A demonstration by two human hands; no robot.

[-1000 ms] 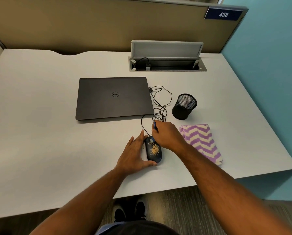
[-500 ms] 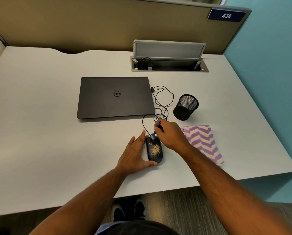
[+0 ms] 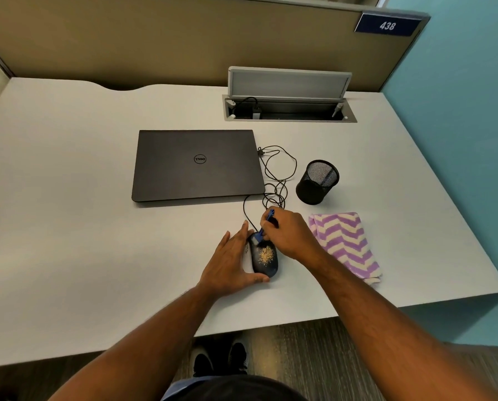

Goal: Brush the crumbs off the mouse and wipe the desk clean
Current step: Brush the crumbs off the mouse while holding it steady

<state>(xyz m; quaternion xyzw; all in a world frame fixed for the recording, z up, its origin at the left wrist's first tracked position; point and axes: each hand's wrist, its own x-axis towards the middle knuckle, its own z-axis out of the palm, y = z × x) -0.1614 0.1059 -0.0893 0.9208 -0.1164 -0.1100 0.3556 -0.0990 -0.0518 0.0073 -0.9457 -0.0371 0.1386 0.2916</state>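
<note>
Right hand (image 3: 288, 233) is closed around a small blue brush (image 3: 266, 222), bristles down on the front of the mouse (image 3: 263, 257), which sits on the desk (image 3: 68, 227) just below the closed laptop (image 3: 197, 164). Left hand (image 3: 232, 260) lies open, fingers cupped against the mouse's left flank and thumb at its rear. I judge the mouse light and slick, apt to skate under brushing, so I'd brace its sides. Loose crumbs (image 3: 265, 254) scatter easily. The striped cloth (image 3: 346, 244) lies untouched just to the right.

Tan partition (image 3: 155, 39) (plate reading 438) behind, teal wall (image 3: 473, 111) right, grey striped carpet (image 3: 314, 348) below.
</note>
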